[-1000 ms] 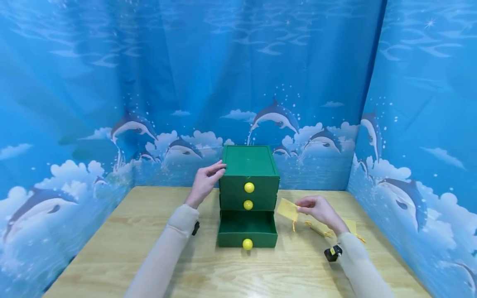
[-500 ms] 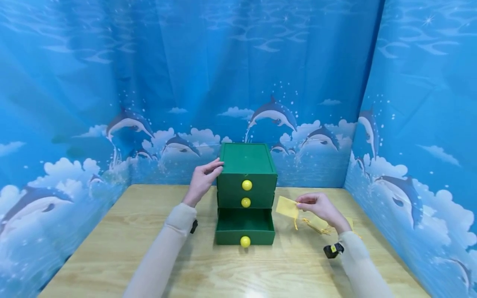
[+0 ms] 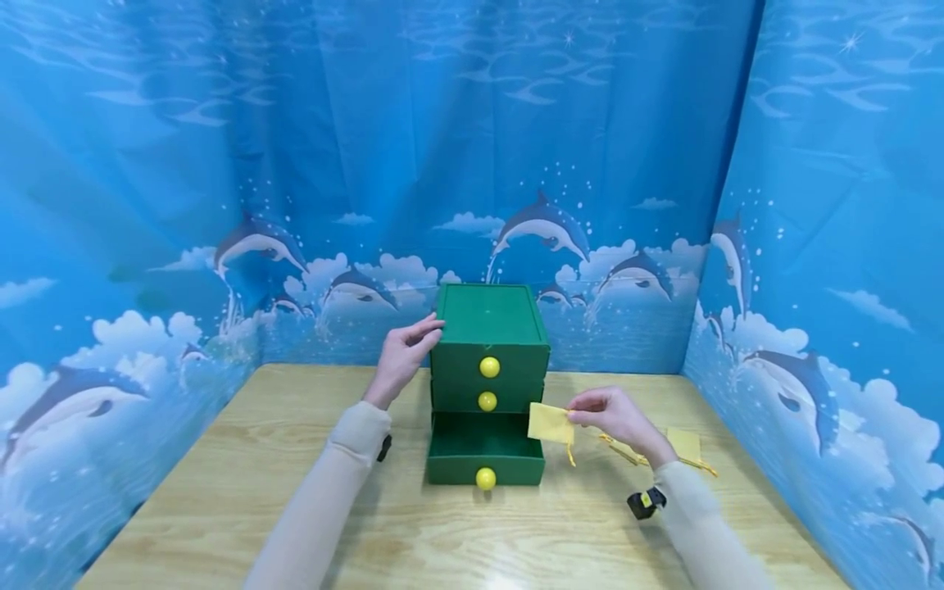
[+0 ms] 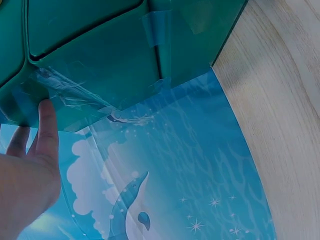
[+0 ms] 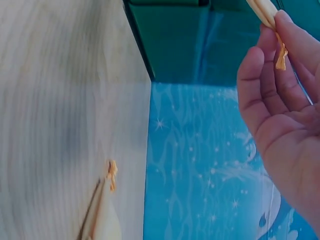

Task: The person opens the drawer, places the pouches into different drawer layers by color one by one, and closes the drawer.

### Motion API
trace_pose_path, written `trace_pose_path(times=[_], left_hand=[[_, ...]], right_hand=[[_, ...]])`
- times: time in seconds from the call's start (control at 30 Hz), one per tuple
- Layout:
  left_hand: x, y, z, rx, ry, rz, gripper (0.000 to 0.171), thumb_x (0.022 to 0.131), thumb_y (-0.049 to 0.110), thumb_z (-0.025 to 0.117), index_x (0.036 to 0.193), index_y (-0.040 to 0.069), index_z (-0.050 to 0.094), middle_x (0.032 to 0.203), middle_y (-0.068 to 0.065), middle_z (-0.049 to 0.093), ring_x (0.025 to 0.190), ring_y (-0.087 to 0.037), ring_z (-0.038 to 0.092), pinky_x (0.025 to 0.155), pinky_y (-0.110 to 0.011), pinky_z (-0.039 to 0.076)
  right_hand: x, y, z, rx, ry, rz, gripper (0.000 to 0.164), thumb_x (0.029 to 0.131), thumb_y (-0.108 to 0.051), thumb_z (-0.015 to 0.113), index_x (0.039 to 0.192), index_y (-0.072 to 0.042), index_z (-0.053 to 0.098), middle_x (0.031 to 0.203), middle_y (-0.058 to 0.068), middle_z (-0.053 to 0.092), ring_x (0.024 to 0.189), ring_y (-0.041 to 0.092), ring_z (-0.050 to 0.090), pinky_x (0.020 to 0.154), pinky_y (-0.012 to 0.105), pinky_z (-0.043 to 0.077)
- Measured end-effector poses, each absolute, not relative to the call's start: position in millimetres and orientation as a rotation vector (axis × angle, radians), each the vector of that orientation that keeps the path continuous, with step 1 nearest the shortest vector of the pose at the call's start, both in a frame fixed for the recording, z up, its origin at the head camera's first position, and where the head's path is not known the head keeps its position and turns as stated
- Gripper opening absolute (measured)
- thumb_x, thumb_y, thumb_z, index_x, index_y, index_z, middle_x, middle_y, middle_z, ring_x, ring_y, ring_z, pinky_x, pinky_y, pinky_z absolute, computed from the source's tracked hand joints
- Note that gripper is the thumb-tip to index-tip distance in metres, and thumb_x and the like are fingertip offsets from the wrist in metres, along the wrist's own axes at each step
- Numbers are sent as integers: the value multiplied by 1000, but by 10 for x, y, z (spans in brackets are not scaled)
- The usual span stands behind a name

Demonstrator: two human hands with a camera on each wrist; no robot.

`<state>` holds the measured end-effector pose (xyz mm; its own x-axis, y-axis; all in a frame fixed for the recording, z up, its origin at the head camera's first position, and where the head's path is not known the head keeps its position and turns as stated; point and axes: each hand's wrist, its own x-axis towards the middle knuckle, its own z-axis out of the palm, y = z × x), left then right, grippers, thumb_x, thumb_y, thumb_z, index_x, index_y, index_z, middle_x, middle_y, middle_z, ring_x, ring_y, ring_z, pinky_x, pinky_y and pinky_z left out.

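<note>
A green drawer cabinet (image 3: 490, 315) with yellow round knobs stands on the table, and its bottom drawer (image 3: 457, 470) is pulled out. My left hand (image 3: 401, 356) rests its fingers against the cabinet's upper left side; in the left wrist view the fingertips (image 4: 47, 117) touch the green side, which has clear tape on it. Between thumb and fingers my right hand (image 3: 615, 418) pinches a small yellow drawstring pouch (image 3: 549, 424) by its corded end. That pouch hangs at the right edge of the pulled-out drawer, overlapping it in the head view. The right wrist view shows the pouch (image 5: 262, 11) only in part.
More yellow pouches lie on the wooden table (image 3: 295, 492) to the right, one pouch (image 3: 683, 445) behind the right wrist and another (image 3: 625, 451) partly hidden by the hand. Blue dolphin-print curtains (image 3: 369, 164) enclose the back and sides.
My right hand has moved left with the pouch, from beside the cabinet to the drawer's right edge. The left hand has stayed against the cabinet.
</note>
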<state>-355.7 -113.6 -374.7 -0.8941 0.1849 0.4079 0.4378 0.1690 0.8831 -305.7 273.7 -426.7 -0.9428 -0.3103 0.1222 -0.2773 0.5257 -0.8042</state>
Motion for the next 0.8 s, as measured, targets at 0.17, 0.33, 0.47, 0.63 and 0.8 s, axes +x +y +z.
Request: trace_pose_path(times=[0.17,0.33,0.47,0.63,0.8], left_hand=[[-3556,-1156,-3758,-596,-2240,-1797,43,96,46,60,131,20,65,154,-2,43,141,-18,41,110,-48,41],[-3548,-1176,-3735,-584,-2231,-1801,43,95,46,61,130,21,66,153,-2,44,142,-19,40,110,-49,41],[-3548,-1177,-3722,-586,-2223,-1804,42,95,45,62,129,21,66,153,-2,45,142,-19,39,112,-50,39],[-3566,-1150,-3736,-602,-2223,-1815,41,96,44,61,129,20,66,152,0,45,143,-18,39,113,-48,38],[-3575,-1133,-3756,-593,-2221,-1814,42,95,44,62,130,20,66,153,-1,45,141,-19,41,111,-48,40]], right_hand=[[-3052,2576,-4286,-550,2684,-1442,28,88,-29,74,105,-8,74,101,9,74,90,22,69,83,47,57],[-3082,2446,-4271,-563,2675,-1471,28,88,-28,75,107,-8,75,102,9,74,89,16,69,84,48,56],[-3117,2384,-4273,-628,2673,-1454,28,89,-25,73,109,-5,74,103,11,74,89,16,70,82,43,58],[-3098,2314,-4277,-704,2653,-1434,22,92,-15,70,109,-2,73,105,16,73,91,30,71,80,47,58],[-2987,2190,-4186,-720,2641,-1410,20,93,-11,68,109,0,72,104,18,73,91,36,70,77,35,59]])
